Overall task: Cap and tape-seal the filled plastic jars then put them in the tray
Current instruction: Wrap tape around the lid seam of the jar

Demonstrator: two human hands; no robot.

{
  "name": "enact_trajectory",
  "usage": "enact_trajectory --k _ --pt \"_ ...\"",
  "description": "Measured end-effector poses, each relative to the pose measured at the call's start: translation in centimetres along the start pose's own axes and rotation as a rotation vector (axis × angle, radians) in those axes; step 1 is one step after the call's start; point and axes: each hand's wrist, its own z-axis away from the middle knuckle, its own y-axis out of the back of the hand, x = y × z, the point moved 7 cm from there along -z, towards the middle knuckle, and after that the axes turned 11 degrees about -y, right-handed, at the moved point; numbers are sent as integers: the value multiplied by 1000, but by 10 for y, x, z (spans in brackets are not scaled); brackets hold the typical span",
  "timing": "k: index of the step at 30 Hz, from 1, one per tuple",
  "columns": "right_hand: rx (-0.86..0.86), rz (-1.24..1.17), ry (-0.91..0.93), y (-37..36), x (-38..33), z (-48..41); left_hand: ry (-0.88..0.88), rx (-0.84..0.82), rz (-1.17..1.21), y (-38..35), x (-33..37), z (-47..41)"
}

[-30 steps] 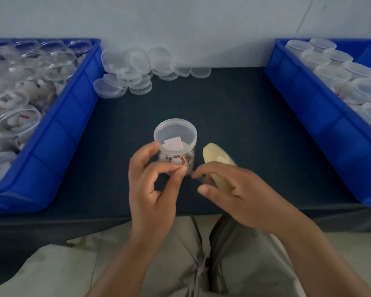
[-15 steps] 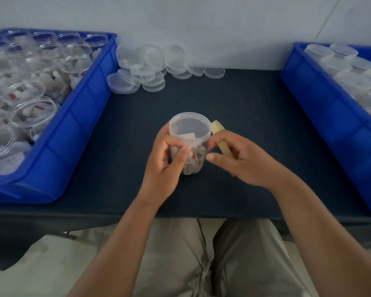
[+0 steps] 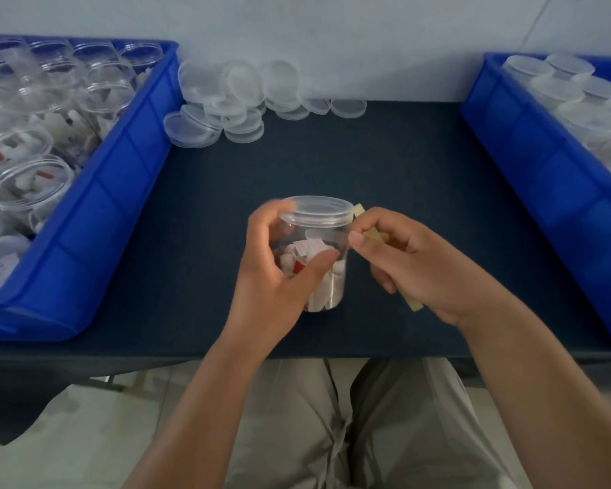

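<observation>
A wide stretch of dark tabletop (image 3: 385, 164) is left bare between the left blue tray (image 3: 120, 192) of uncapped jars and the right blue tray (image 3: 544, 171) of capped ones; loose lids (image 3: 226, 97) are heaped at the far edge. The capped jar (image 3: 318, 248) is gripped near the front edge by the left hand (image 3: 276, 273), thumb across its wall. The tape roll (image 3: 408, 300) is clasped in the right hand (image 3: 424, 262), just beside the jar. Compared with half a second ago, the jar is tipped further toward the viewer.

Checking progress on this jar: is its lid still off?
No, a clear lid sits on the jar, which the left hand grips while the right hand holds tape beside it.
</observation>
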Motion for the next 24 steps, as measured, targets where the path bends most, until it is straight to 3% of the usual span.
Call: enact_trajectory --k 4,12,19,24 --pt "-30 -16 13 2 -1 1 53 -124 18 -2 -5 -7" --pt "-54 -48 -6 -3 -9 0 226 -155 69 -6 -12 -26" --pt "-86 -287 -54 7 -6 10 362 -180 15 5 -26 -22" --pt "-11 -168 -111 5 -1 7 394 -151 75 2 -23 -15"
